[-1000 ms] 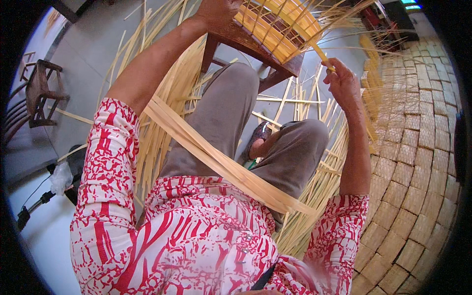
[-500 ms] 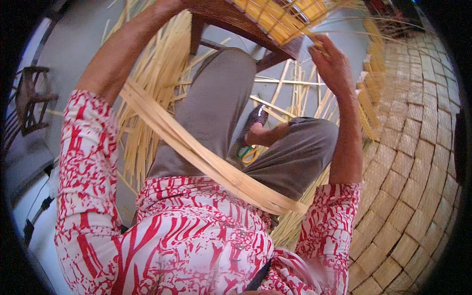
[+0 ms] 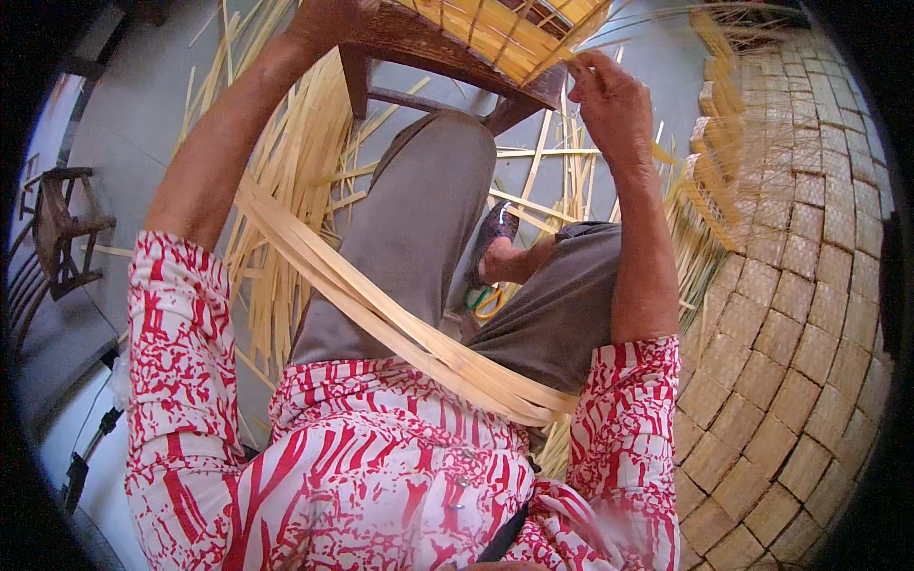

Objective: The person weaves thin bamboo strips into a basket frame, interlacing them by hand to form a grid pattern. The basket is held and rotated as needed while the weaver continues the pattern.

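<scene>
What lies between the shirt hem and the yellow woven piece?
From shirt hem to yellow woven piece, the head view shows pale strips slanting across grey trousers, then the wooden bench.

A dark wooden stool (image 3: 69,228) stands on grey floor (image 3: 143,109) at left, tan woven blocks (image 3: 773,381) in rows at right.

The weaving (image 3: 495,40) is yellow, the shirt (image 3: 376,466) patterned red-and-white

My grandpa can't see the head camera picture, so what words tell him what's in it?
A seated person's right hand pinches a yellow strip at the corner of yellow woven work on a dark wooden bench; the left hand is near the top edge. Pale strips cross the lap, with loose strips on the floor.
</scene>
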Motion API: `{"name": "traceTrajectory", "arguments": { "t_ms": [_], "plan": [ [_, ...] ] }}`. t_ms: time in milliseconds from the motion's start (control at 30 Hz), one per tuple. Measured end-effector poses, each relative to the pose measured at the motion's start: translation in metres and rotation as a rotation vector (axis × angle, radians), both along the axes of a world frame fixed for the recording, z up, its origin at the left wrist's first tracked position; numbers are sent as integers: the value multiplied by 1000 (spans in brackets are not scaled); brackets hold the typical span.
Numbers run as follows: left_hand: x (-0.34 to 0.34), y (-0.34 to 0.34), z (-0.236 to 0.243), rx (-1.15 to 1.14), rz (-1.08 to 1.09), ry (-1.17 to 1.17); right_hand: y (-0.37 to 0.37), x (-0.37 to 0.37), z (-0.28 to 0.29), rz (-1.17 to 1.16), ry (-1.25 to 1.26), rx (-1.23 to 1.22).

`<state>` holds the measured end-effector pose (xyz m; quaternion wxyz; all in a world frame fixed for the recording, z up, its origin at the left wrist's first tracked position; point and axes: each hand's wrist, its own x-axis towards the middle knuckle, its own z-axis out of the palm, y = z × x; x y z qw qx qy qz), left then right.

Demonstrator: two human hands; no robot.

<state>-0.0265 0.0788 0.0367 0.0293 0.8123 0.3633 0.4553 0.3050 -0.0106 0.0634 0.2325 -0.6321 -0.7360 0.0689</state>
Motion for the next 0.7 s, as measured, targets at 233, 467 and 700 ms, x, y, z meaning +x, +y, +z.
{"name": "traceTrajectory", "arguments": {
  "t_ms": [233,467,700],
  "plan": [
    [76,-57,35,70,-81,-53,7,4,0,7,-7,4],
    [137,-39,56,-194,-241,-74,-2,-8,12,-2,-78,125],
    [122,-40,64,-152,-305,49,-11,-20,25,10,-4,132]
  ]
}}
